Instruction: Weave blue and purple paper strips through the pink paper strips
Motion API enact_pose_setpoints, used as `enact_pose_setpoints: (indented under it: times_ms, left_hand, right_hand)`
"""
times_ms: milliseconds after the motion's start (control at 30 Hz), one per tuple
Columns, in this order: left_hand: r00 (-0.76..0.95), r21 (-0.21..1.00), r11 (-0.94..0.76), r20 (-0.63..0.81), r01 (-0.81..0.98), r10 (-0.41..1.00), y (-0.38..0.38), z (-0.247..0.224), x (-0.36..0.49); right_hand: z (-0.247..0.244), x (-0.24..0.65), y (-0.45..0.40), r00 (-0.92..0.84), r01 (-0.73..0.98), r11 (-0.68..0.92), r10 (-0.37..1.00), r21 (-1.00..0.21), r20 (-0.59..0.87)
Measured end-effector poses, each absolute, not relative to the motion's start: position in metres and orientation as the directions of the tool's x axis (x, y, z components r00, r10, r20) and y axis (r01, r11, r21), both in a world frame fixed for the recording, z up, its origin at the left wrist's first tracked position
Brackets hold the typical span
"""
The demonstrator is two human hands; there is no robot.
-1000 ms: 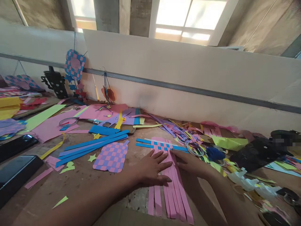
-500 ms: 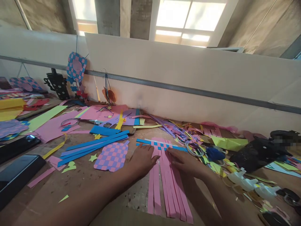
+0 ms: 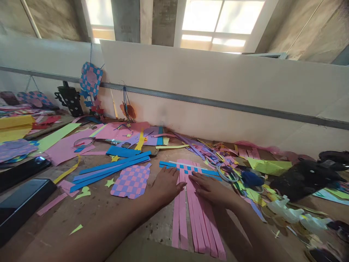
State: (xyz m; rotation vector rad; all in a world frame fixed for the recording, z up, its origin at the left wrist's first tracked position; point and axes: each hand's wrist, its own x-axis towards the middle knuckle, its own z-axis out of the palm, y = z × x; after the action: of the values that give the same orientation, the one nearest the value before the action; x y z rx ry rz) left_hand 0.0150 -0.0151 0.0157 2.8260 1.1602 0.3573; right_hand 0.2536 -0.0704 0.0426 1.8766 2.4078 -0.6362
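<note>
A fan of long pink paper strips (image 3: 200, 225) lies in front of me, with blue paper strips (image 3: 210, 172) woven across its far end in a small checker pattern. My left hand (image 3: 166, 185) rests flat on the left part of the weave, fingers stretched forward and thumb pointing right. On the other side, my right hand (image 3: 211, 189) lies over the pink strips, its fingertips just below the blue rows. Both hands are open, pressing on the paper without grasping it. Left of my left hand is a finished-looking pink and purple checkered paper piece (image 3: 131, 182).
Loose blue and purple strips (image 3: 109, 171) lie to the left, near a black phone-like object (image 3: 24, 203). A heap of paper scraps (image 3: 218, 156), small glue bottles (image 3: 289, 211) and a black bag-like item (image 3: 305, 178) are at right. A white partition (image 3: 191, 72) stands behind.
The view has shifted slightly. My right hand has slid a little left, closer to my left hand, which stays on the weave.
</note>
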Motion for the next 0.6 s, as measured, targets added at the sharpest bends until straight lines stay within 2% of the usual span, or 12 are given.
enact_pose_setpoints:
  times_ms: [133, 300, 600]
  left_hand:
    - [0.69, 0.146, -0.717, 0.2, 0.682, 0.696, -0.015, 0.013, 0.015]
    - [0.697, 0.143, -0.728, 0.212, 0.671, 0.685, -0.013, 0.01, 0.014]
    - [0.721, 0.115, -0.741, 0.172, 0.662, 0.671, -0.015, 0.015, 0.012]
  right_hand:
    - [0.048, 0.254, -0.071, -0.28, 0.925, 0.185, 0.922, -0.331, -0.267]
    - [0.045, 0.272, -0.068, -0.281, 0.908, 0.195, 0.94, -0.372, -0.192]
    - [0.045, 0.299, -0.067, -0.163, 0.969, 0.097, 0.941, -0.225, -0.295]
